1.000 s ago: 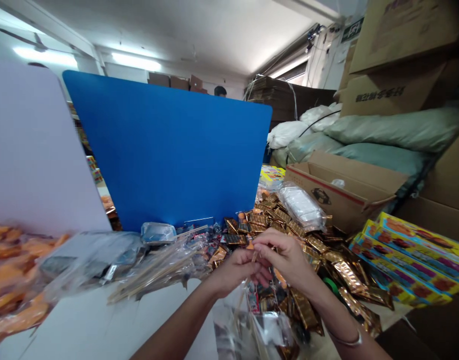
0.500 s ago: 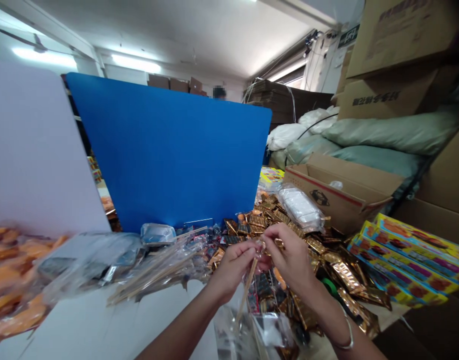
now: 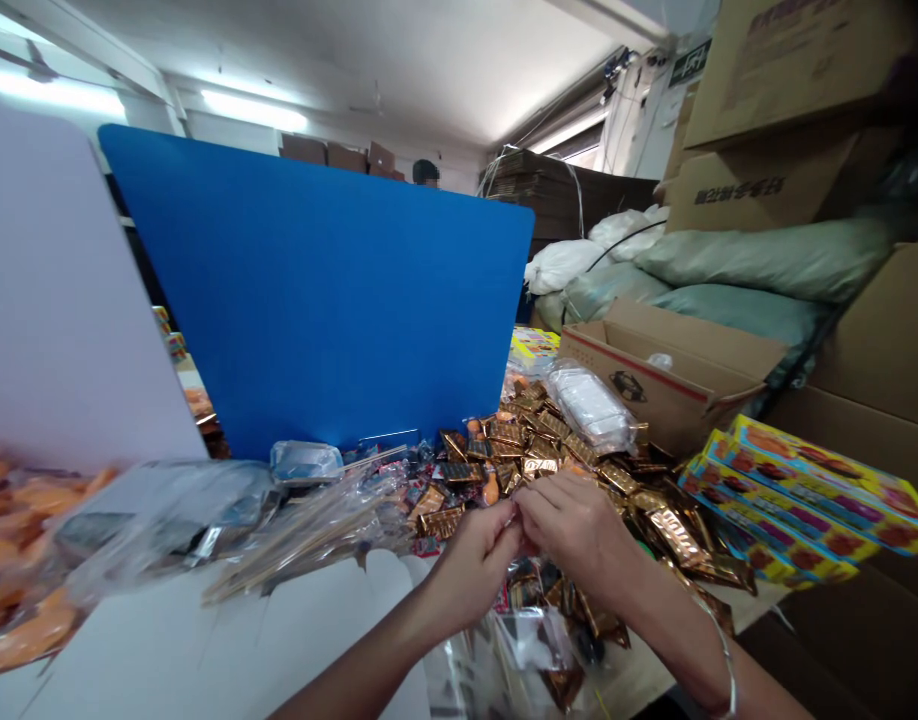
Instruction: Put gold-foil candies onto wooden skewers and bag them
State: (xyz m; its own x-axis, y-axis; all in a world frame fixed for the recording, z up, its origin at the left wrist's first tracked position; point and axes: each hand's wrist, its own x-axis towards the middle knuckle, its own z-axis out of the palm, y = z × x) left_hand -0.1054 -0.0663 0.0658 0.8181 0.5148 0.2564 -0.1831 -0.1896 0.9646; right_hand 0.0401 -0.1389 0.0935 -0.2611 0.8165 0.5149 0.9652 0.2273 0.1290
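Over the pile of gold foil packets, my left hand (image 3: 475, 560) and my right hand (image 3: 575, 525) meet, fingertips pressed together. Both are closed, and whatever lies between them is hidden by the fingers. Gold packets (image 3: 676, 540) spread behind and to the right of my right hand. A small orange spoon-shaped piece (image 3: 490, 485) lies just beyond the fingertips. Below the hands are clear plastic packs (image 3: 534, 635). Left of my left hand lie thin wooden sticks in clear plastic bags (image 3: 309, 530).
A blue panel (image 3: 324, 300) stands upright behind the pile, a white panel (image 3: 69, 290) at left. An open carton (image 3: 639, 375) and yellow-blue printed boxes (image 3: 789, 500) stand at right. White card (image 3: 279, 650) covers the front left. Bagged orange pieces (image 3: 24, 560) lie far left.
My right hand has turned over and closed in against my left. The wooden stick and clear plastic seen between my hands before are now out of sight. The view has shifted slightly.
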